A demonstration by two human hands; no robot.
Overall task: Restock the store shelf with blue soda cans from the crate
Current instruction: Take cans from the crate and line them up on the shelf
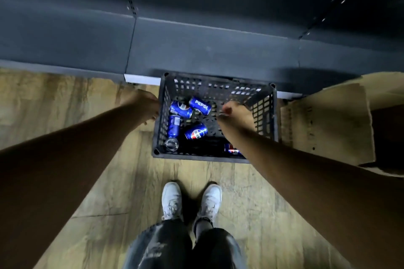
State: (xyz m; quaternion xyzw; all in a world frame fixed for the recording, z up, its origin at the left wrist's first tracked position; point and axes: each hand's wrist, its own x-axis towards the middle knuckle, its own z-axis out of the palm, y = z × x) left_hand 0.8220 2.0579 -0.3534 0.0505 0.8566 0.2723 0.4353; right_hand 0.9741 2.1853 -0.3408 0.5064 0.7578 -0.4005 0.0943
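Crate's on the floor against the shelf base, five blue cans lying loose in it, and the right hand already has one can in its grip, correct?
Not quite. The head view shows the right hand over the crate holding nothing, its fingers loosely curled. The rest stands: the crate sits on the floor against the shelf base, and five blue cans lie loose in it.

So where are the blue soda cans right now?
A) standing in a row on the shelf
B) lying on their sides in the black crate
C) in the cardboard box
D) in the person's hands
B: several blue soda cans lie tipped over on the bottom of the black crate, and neither the left hand nor the right hand holds one.
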